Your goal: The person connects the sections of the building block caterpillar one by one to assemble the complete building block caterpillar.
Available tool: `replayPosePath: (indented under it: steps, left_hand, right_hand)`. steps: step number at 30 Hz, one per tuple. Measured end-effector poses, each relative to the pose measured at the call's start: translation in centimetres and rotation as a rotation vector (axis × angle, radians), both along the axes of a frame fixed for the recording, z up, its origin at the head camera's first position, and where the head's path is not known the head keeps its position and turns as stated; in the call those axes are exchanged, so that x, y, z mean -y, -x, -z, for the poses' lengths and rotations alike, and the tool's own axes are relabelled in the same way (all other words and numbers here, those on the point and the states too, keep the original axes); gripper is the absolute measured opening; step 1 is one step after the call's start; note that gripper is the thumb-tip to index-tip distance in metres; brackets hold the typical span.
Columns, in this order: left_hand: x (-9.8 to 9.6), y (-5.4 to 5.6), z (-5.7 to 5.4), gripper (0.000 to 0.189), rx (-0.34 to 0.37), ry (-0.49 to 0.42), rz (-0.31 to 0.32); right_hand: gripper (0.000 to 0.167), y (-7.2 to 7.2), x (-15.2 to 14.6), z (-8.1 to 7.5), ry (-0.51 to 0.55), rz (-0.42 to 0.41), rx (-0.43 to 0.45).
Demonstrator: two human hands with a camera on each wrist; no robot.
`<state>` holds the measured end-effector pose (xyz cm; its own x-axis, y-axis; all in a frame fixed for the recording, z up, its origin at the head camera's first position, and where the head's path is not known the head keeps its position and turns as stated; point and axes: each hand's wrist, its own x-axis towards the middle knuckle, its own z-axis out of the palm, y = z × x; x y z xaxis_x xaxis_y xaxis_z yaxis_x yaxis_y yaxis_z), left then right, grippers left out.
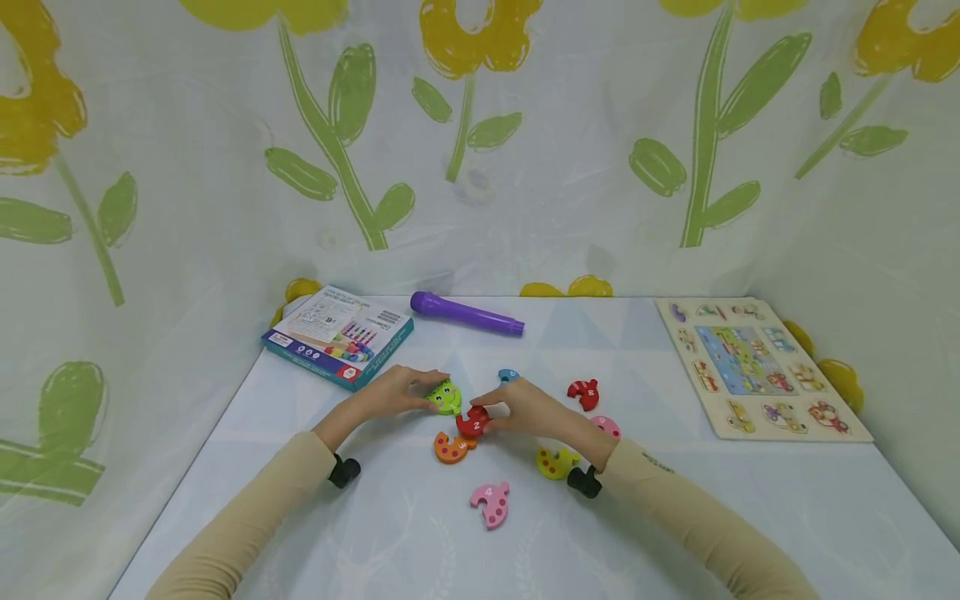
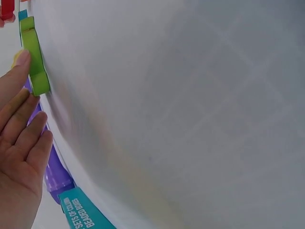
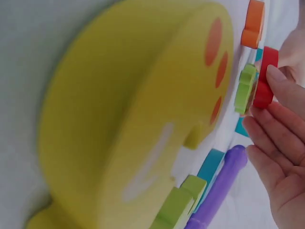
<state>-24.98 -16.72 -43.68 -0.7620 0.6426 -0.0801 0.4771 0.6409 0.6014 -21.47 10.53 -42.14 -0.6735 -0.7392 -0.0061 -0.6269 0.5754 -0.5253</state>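
Note:
My left hand point(image 1: 392, 393) pinches a green wooden puzzle piece point(image 1: 447, 398) with a smiling face, thumb and fingertips at its edges. In the left wrist view the thumb lies along the side of this green piece point(image 2: 35, 59). A red puzzle piece point(image 1: 470, 424) marked 2 is pinched by my right hand point(image 1: 531, 410), right beside the green one. The right wrist view shows the red piece point(image 3: 267, 78) between thumb and fingers. Just below lies an orange piece point(image 1: 450, 448) with dots. Whether the red and green pieces touch is hard to tell.
A pink piece point(image 1: 492, 505) marked 4, a yellow piece point(image 1: 553, 463), another red piece point(image 1: 584, 394) and a partly covered blue piece point(image 1: 507, 375) lie around. Behind are a boxed set point(image 1: 341, 333) and a purple microphone-shaped toy point(image 1: 467, 315); a wooden puzzle board point(image 1: 757, 371) lies right.

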Motion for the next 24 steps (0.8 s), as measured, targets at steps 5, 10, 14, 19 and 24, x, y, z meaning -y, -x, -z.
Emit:
replayPosePath:
  steps: [5, 10, 14, 19, 24]
  left_hand:
    - [0.0, 0.4, 0.2, 0.058, 0.003, 0.004, 0.006]
    - [0.1, 0.7, 0.2, 0.057, -0.004, 0.026, 0.021]
    - [0.1, 0.7, 0.0, 0.057, 0.002, 0.03, 0.026]
    - [0.1, 0.7, -0.1, 0.057, 0.003, 0.03, 0.023]
    - [0.1, 0.8, -0.1, 0.058, 0.001, 0.04, 0.033]
  right_hand:
    - [0.041, 0.3, 0.5, -0.1, -0.006, -0.01, 0.008]
    - [0.041, 1.1, 0.9, 0.2, -0.014, -0.017, -0.029]
    - [0.042, 1.7, 1.1, 0.1, -0.018, -0.038, -0.02]
    - [0.042, 2.0, 1.3, 0.0, -0.026, -0.046, 0.009]
    - [0.041, 2.2, 1.4, -0.5, -0.043, -0.055, 0.015]
